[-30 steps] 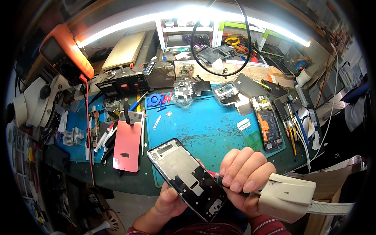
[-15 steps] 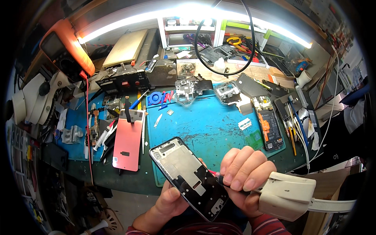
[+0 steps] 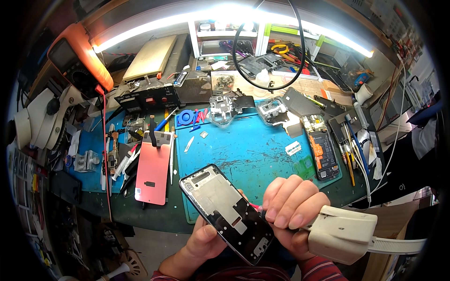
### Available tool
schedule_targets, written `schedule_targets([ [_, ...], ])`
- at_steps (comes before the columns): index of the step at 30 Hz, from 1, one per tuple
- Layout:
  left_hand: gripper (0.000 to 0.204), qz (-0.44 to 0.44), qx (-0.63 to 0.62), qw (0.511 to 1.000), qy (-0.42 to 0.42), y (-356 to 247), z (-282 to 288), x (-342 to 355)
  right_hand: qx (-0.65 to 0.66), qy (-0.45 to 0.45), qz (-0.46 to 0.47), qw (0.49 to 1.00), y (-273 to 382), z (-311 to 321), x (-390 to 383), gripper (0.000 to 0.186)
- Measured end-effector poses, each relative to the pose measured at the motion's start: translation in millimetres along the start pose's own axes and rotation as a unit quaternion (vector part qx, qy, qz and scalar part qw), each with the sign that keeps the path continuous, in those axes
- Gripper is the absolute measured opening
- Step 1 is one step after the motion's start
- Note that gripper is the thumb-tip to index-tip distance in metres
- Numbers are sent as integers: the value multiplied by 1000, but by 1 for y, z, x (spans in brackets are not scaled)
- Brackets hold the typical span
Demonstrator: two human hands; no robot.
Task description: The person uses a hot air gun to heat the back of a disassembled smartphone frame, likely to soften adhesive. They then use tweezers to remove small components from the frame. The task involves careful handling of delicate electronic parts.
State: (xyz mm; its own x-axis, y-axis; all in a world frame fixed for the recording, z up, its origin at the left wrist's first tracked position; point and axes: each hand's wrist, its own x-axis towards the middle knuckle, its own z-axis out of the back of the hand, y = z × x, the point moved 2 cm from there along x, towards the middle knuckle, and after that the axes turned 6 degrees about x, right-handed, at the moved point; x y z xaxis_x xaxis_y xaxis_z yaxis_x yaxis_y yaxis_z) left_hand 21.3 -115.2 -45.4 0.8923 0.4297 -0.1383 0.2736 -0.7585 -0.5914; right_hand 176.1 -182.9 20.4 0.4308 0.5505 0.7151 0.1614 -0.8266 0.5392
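Observation:
My left hand (image 3: 205, 241) is closed on the lower left edge of a phone frame (image 3: 220, 199), tilted above the near edge of the blue mat. Bare grey metal and black patches cover the frame's upward face. At its right edge, my right hand (image 3: 291, 206) is closed round a slim dark-handled tool (image 3: 270, 216) with a red part toward the frame. Fingers and frame hide the tool's tip. By the right wrist is a beige box (image 3: 344, 234) on a ribbed white strap. A pink-backed phone screen (image 3: 153, 173) lies to the left of the frame.
On the blue mat (image 3: 234, 145) lie a razor blade (image 3: 293, 148) and a small pointed blade (image 3: 189, 144). An opened phone with battery (image 3: 322, 150) rests at its right edge. Clear trays (image 3: 221, 112) hold parts behind. An orange multimeter (image 3: 84, 61) stands back left; a black cable loop (image 3: 301, 42) hangs overhead.
My right hand and the beige box have shifted very slightly left. The left hand and the phone frame stay almost where they were.

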Motion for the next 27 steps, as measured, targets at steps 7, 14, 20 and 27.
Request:
schedule_targets([
  [7,97,2,5,1000,10,-1,0,1,6,-4,-10,1000,1,-1,1,17],
  [14,98,5,14,1000,4,-3,-3,1,8,-9,-19,1000,2,-2,2,16],
  [20,99,11,18,1000,10,-3,-2,1,12,-7,-32,999,4,0,1,15],
  [27,99,14,25,1000,1,-4,-6,1,10,-9,-37,999,5,0,1,14],
])
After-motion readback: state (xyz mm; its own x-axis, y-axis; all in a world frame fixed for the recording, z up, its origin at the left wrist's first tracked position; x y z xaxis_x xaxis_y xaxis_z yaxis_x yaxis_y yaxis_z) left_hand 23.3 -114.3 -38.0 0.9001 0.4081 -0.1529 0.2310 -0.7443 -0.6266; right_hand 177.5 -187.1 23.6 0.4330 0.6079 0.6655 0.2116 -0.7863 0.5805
